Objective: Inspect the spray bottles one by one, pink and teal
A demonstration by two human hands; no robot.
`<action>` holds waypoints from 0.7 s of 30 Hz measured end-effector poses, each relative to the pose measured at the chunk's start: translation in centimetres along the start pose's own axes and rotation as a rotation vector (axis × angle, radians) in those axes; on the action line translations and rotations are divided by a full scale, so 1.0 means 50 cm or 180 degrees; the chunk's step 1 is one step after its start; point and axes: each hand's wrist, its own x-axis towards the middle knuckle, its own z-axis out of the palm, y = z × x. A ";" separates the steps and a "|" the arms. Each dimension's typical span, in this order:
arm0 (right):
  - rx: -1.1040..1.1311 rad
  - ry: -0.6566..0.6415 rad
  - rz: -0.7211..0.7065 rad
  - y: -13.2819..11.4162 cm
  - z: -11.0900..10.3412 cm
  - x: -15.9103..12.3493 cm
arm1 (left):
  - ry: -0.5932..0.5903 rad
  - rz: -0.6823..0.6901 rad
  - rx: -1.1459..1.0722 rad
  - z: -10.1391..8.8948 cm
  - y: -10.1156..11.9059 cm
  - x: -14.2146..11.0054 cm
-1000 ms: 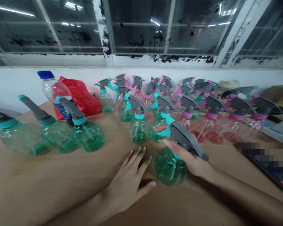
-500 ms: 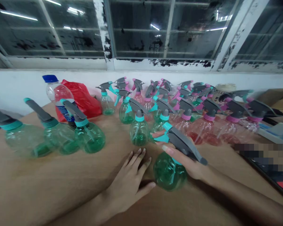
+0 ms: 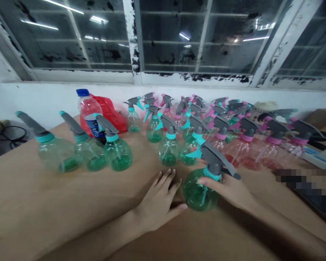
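My right hand (image 3: 228, 190) is wrapped round the upper body of a green spray bottle (image 3: 201, 192), just under its turquoise collar. The bottle leans slightly, with its grey head and turquoise trigger pointing to the left; the fingers behind it are mostly hidden. Flat on the table lies my left hand (image 3: 160, 199), fingers spread and empty, its thumb tip close to the bottle's base. Beyond the left hand stands another green spray bottle (image 3: 168, 150). Off to the left, three more stand in a row, the closest being a green spray bottle (image 3: 118, 154) with some liquid at its bottom.
Several pink spray bottles (image 3: 250, 148) crowd the back right of the table (image 3: 103, 214). A blue-capped plastic bottle (image 3: 89, 108) stands before a red plastic bag (image 3: 110, 112). A dark flat object (image 3: 301, 197), partly blurred, lies at the right. Windows rise behind the wall.
My right hand has slid down from the sprayer head to the bottle's upper body. The view has swung a little to the left. My left hand stays flat on the table.
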 end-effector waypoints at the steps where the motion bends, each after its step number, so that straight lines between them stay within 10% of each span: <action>1: -0.0031 0.0018 0.0029 0.001 -0.002 -0.007 | -0.0012 0.0012 0.0014 -0.001 -0.001 0.000; 12: -0.0932 0.0195 0.0029 -0.015 0.016 -0.055 | 0.0070 -0.0172 0.0204 -0.026 -0.047 -0.077; 21: -0.0338 0.0166 -0.0217 -0.090 0.155 0.041 | 0.0276 -0.0739 0.0527 -0.049 -0.098 -0.217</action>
